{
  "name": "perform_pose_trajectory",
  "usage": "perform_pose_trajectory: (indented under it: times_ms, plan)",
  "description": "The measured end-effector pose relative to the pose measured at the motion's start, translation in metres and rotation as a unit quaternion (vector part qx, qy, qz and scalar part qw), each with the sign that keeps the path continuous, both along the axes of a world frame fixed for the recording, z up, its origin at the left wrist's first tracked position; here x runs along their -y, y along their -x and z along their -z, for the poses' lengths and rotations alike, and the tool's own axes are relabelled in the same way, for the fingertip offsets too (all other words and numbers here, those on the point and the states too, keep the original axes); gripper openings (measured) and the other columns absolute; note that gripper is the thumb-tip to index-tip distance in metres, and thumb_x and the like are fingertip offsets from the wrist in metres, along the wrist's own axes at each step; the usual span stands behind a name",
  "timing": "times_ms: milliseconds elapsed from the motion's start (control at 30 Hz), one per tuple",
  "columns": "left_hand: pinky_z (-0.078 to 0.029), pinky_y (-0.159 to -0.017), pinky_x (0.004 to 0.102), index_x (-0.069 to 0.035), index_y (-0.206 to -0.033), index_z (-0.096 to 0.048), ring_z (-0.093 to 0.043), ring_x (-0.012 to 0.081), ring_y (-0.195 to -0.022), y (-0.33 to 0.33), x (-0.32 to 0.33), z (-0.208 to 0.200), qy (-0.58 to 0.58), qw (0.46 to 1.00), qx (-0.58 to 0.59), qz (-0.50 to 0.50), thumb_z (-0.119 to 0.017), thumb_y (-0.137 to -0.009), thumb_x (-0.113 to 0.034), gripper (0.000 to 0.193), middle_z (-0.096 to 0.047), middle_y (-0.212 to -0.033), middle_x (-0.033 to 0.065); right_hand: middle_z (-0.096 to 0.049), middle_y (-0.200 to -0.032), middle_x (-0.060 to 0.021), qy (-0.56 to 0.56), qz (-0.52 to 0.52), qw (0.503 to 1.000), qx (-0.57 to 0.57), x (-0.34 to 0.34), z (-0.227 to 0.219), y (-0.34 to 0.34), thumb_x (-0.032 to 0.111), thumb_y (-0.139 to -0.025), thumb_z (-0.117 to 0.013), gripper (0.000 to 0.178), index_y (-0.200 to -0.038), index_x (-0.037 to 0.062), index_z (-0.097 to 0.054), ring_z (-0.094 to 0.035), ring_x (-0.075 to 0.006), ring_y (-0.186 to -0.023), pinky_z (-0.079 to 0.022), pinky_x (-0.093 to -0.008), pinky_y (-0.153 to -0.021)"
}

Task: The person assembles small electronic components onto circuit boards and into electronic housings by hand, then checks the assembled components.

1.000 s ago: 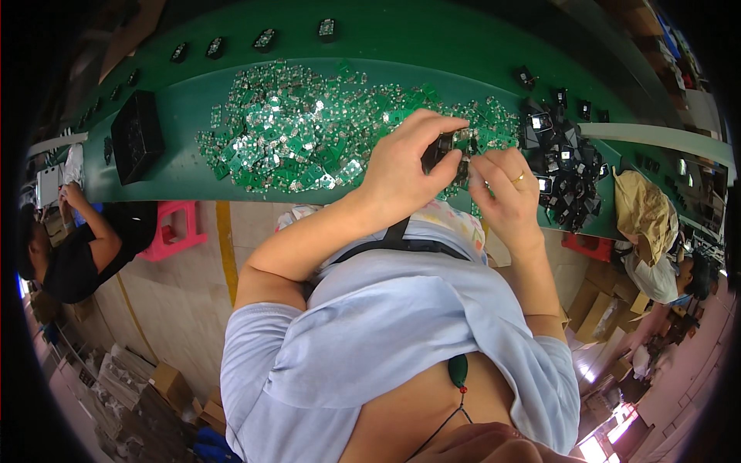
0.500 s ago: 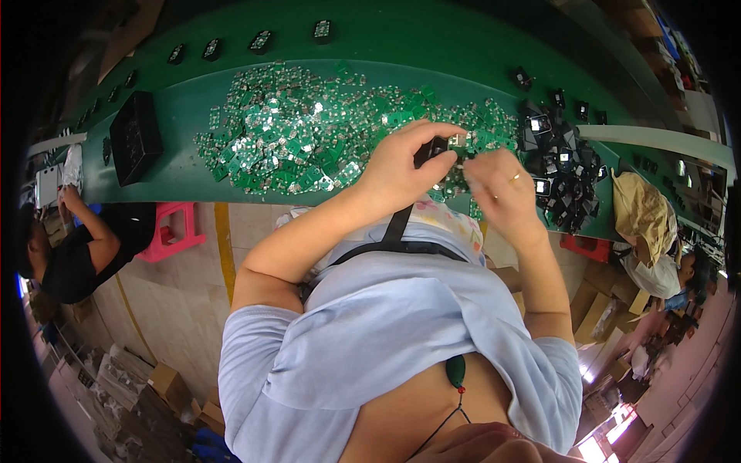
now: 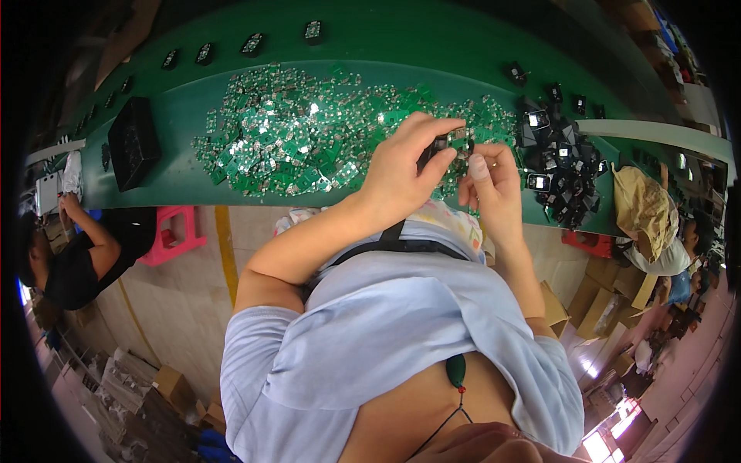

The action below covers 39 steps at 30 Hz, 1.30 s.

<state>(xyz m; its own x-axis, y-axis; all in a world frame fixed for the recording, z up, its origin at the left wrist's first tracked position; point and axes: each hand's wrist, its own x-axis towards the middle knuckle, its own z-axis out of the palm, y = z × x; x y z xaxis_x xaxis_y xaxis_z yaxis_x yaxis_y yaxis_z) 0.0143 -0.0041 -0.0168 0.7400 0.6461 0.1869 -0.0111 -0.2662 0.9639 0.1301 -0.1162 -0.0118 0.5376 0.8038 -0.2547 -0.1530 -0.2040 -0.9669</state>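
My left hand (image 3: 405, 162) grips a small black plastic housing (image 3: 437, 145) between thumb and fingers, above the near edge of the table. A small circuit board (image 3: 461, 134) shows at the right end of that housing. Close to this end is my right hand (image 3: 495, 185), thumb and index finger curled together at the board; whatever they pinch is too small to make out. Beneath and behind both hands spreads a heap of loose green circuit boards (image 3: 285, 131). To the right of my right hand lies a pile of black housings (image 3: 562, 162).
A black tray (image 3: 123, 147) stands at the table's left. Along the far green strip sit several black housings with boards (image 3: 312, 32). A pale bar (image 3: 656, 131) crosses at right, near a brown bag (image 3: 644, 204). A co-worker (image 3: 85, 247) sits at left beside a pink stool (image 3: 174, 231).
My right hand, blurred before, has turned and its thumb and fingers now come together at the housing's right end. The left hand keeps its hold. The far housings have shifted slightly left.
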Motion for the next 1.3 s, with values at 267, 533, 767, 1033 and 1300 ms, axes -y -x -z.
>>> perform_pose_trajectory:
  times_ms: [267,533,767,1033,1300]
  plan:
    - [-0.045,-0.070,0.0291,-0.004,-0.111,-0.057,-0.055,0.0225,-0.081,-0.002,0.003,0.000,-0.020,1.000,-0.001,-0.015,-0.059,-0.079,-0.003,0.032,-0.055,-0.093,0.0106,-0.050,-0.074,-0.0029,-0.014,0.020,0.999,0.037,-0.005,0.010,0.004,0.022,-0.089,-0.057,0.023,-0.095,0.0031,-0.044,-0.044,-0.0059,-0.049,-0.033,-0.0188,-0.042]
    - [-0.046,-0.057,0.0294,-0.007,-0.109,-0.057,-0.055,0.0211,-0.066,-0.006,0.005,0.011,-0.066,0.996,0.025,-0.047,-0.061,-0.077,-0.003,0.032,-0.053,-0.090,0.0095,-0.050,-0.073,-0.0003,-0.050,0.057,0.994,0.073,-0.011,0.027,0.007,0.019,-0.088,-0.059,0.022,-0.094,0.0034,-0.044,-0.044,-0.0030,-0.064,-0.035,-0.0179,-0.052]
    - [-0.044,-0.072,0.0268,-0.006,-0.119,-0.052,-0.052,0.0156,-0.085,-0.002,0.001,0.017,0.043,0.998,0.035,-0.009,-0.057,-0.085,-0.010,0.035,-0.052,-0.098,0.0068,-0.052,-0.071,-0.0034,-0.030,0.056,0.997,-0.036,-0.009,0.008,0.007,0.016,-0.089,-0.056,0.021,-0.101,0.0028,-0.045,-0.045,-0.0066,-0.051,-0.036,-0.0192,-0.044]
    - [-0.040,-0.088,0.0327,-0.006,-0.127,-0.043,-0.051,0.0247,-0.098,0.009,-0.005,0.021,-0.038,0.992,-0.079,0.094,-0.057,-0.083,-0.007,0.046,-0.052,-0.107,0.0135,-0.053,-0.076,-0.0068,-0.061,0.071,0.995,0.045,0.003,0.007,-0.002,0.009,-0.088,-0.055,0.026,-0.110,0.0010,-0.043,-0.050,-0.0097,-0.051,-0.038,-0.0203,-0.045]
    - [-0.043,-0.085,0.0251,-0.001,-0.118,-0.050,-0.053,0.0102,-0.096,-0.005,-0.018,0.036,0.346,0.929,-0.030,0.130,-0.059,-0.084,-0.009,0.036,-0.058,-0.105,0.0028,-0.056,-0.083,-0.0088,-0.108,-0.047,0.993,0.013,0.018,0.017,0.015,0.003,-0.087,-0.054,0.027,-0.111,0.0013,-0.041,-0.051,-0.0093,-0.059,-0.043,-0.0225,-0.051]
